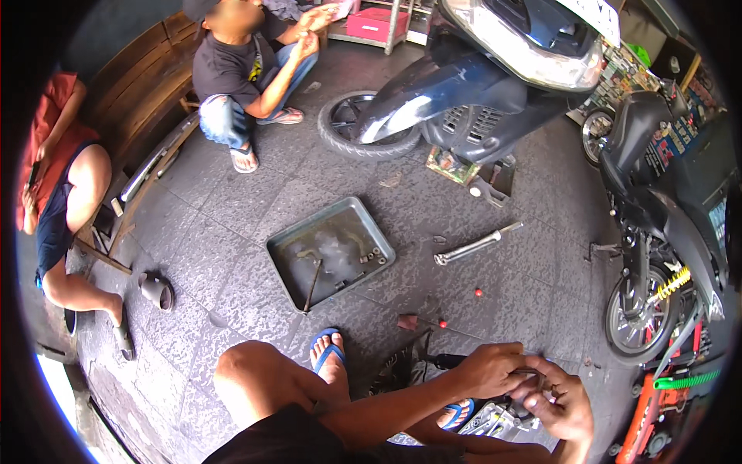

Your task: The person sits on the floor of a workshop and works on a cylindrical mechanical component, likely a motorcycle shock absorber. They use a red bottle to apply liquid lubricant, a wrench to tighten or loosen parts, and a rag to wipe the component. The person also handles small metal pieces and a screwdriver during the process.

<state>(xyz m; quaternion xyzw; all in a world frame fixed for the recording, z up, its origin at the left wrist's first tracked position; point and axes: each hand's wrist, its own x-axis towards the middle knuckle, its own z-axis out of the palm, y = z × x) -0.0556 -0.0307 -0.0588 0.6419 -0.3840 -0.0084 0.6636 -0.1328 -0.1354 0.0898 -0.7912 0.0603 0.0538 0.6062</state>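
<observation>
My left hand and my right hand meet at the lower right, fingers closed around a small grey metal part. Fingers cover most of it, so its exact kind cannot be made out. Directly beneath them sits a larger silver metal assembly, partly hidden by my hands and arm. A tool with a black handle lies just beyond my left wrist. Further out on the floor rests a shallow grey tray with dark liquid, a thin stick-like tool and several small metal pieces.
A silver rod-shaped part and two red balls lie on the tiled floor. A dark motorbike stands ahead, another at right. One person squats near a wooden bench; another sits at far left.
</observation>
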